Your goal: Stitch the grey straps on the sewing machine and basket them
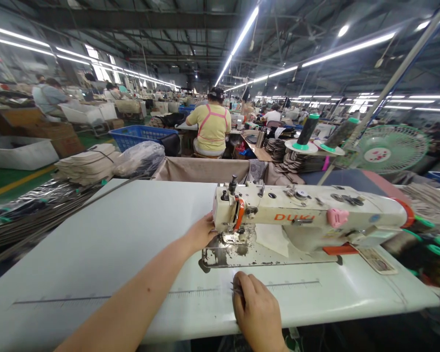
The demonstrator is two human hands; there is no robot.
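Left hand (201,233) by the presser foot (229,238), right hand (256,310) pinching a small metal tool (236,289)

The right hand's fingers close in a narrow pinch on the small metal tool, its thin tips poking out to the left of the hand. It is too small to tell whether they are snips or tweezers. That hand sits low in the frame on the white sewing table (95,244), just by a printed ruler scale (278,285). The left hand lies against the front of the machine head, fingers just beside the presser foot; whether it grips anything cannot be told.

Right of the presser foot, a pale sheet of cloth or paper (273,239) lies on the bed of the white industrial sewing machine (308,208), which carries orange DUKI lettering and a pink clip (337,217).

At upper right, dark thread cones (308,129) stand on a holder before a green fan (390,149). Straight ahead, a co-worker (212,127) in a yellow shirt with pink straps sits facing away, with stacks of dark cut pieces (276,149) to the right. Toward the left stand a blue plastic basket (139,137), a pile of folded pale fabric (88,164) and a white bin (18,152). Rows of workstations recede beneath strip lights (242,39).
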